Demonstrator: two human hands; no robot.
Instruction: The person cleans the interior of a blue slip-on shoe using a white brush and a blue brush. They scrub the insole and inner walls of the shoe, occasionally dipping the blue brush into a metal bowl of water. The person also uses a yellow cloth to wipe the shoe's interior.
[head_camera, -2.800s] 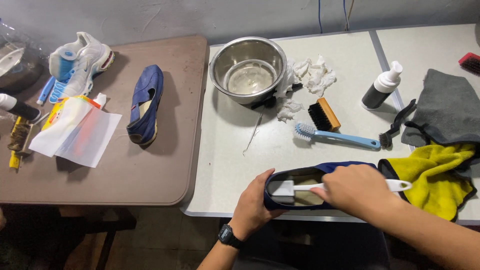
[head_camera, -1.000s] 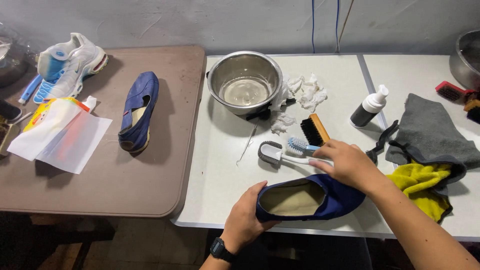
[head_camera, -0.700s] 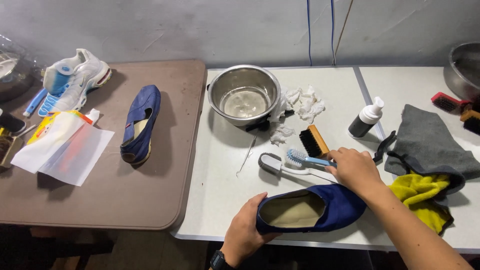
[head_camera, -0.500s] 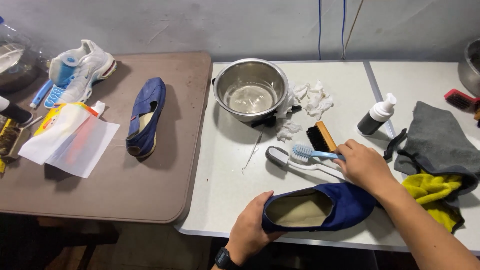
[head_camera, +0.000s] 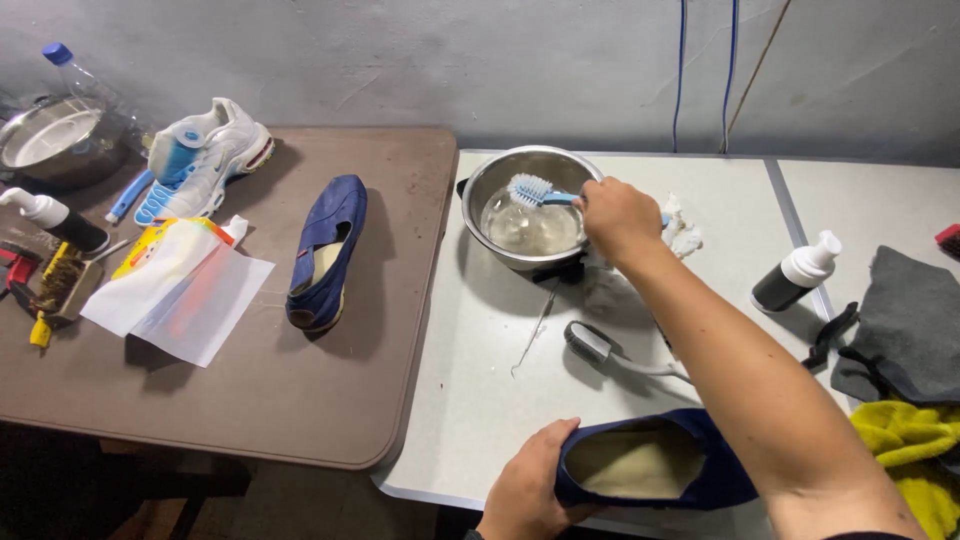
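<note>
R hand (head_camera: 618, 215) is clamped on the handle of a blue brush (head_camera: 540, 191), white bristle head over the water inside the steel bowl (head_camera: 490, 180); can't tell if the bristles touch the water. Bowl sits near the back left corner of the white table (head_camera: 480, 400). L hand (head_camera: 528, 488) grips the heel end of a navy slip-on shoe (head_camera: 700, 478), fingers closed round its back, at the table's front edge, opening up, pale insole showing.

Between bowl and shoe, mid-table: a white-handled brush w/ dark head (head_camera: 600, 347) lying flat, and a thin metal pick (head_camera: 532, 335) just left of it. White crumpled wipes (head_camera: 685, 230) lie right of the bowl, partly behind the R forearm. Toward the right edge: a dark pump bottle w/ white top (head_camera: 797, 282), upright; a grey cloth (head_camera: 915, 320); a yellow cloth (head_camera: 905, 450) at the front right, partly under the grey one.

Brown table (head_camera: 250, 400) on the left, touching the white one: second navy slip-on (head_camera: 325, 250) near its right edge, sole down. A white-and-blue sneaker (head_camera: 205, 160) at the back, a blue tool handle (head_camera: 130, 193) beside it. White paper sheet over a yellow packet (head_camera: 180, 290) mid-left. At the left edge: wire brush (head_camera: 65, 285), another pump bottle (head_camera: 50, 215); at the back left corner a steel pan (head_camera: 50, 140) and a clear bottle w/ blue cap (head_camera: 75, 75).
</note>
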